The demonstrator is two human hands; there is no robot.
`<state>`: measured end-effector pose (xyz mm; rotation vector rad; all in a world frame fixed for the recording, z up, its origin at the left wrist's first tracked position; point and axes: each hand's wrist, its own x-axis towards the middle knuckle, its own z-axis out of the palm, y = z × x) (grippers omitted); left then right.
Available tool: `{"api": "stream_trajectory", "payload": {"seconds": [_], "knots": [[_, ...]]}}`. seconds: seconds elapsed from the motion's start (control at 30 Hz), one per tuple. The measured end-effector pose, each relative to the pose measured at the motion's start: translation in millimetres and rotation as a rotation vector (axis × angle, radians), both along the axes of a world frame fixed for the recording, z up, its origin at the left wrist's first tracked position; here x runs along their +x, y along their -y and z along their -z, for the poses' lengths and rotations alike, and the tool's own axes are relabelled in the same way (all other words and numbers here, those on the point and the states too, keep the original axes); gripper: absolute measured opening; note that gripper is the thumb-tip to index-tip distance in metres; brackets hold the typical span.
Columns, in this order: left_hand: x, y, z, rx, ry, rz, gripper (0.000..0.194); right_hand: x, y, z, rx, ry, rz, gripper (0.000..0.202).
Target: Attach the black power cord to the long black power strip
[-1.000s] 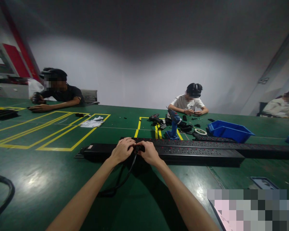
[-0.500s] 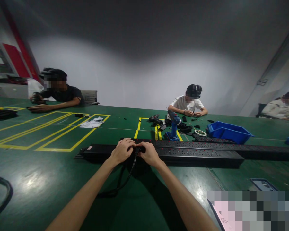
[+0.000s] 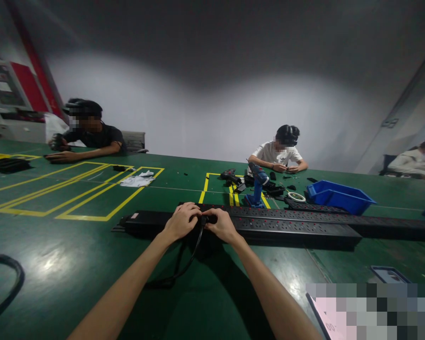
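Note:
A long black power strip (image 3: pixel 286 230) with red-dotted socket rows lies across the table in front of me. At its near edge, left of its middle, my left hand (image 3: pixel 180 223) and my right hand (image 3: pixel 222 225) meet with bent fingers. Both are closed around a black plug (image 3: pixel 204 220) on the end of a black cable (image 3: pixel 197 246). The cable hangs down from between the fingertips and curves left onto the table. My fingers partly cover the plug, so I cannot tell whether it sits in a socket.
Behind lies a second black power strip (image 3: pixel 386 225). A blue cordless drill (image 3: pixel 257 186), a blue bin (image 3: pixel 340 196), a tape roll (image 3: pixel 296 196) and loose black parts stand beyond. White gloves (image 3: pixel 138 179) lie far left, a thick cable (image 3: pixel 19 278) near left. Several people sit across.
My view has shifted slightly, so the scene sits a little further right. Both hands keep their hold on the plug, with hardly any visible movement.

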<state>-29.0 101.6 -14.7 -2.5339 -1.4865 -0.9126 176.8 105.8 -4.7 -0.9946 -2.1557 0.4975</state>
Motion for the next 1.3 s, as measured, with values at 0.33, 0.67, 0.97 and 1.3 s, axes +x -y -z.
{"api": "stream_trajectory", "payload": {"seconds": [0.33, 0.67, 0.97, 1.3], "knots": [[-1.6, -1.1, 1.8, -0.015, 0.009, -0.005, 0.028, -4.6, -1.0, 2.6, -0.041, -0.058, -0.023, 0.033], [-0.8, 0.4, 0.4, 0.001, 0.009, -0.006, 0.027, -0.7, 0.7, -0.8, -0.003, -0.060, -0.037, 0.033], [-1.3, 1.2, -1.0, -0.019, 0.000, -0.003, 0.027, -4.7, 8.9, -0.1, 0.015, -0.016, 0.003, 0.034], [-2.9, 0.3, 0.3, -0.028, -0.008, 0.010, 0.026, -10.4, 4.2, 5.8, -0.046, -0.319, 0.011, 0.033]]}}
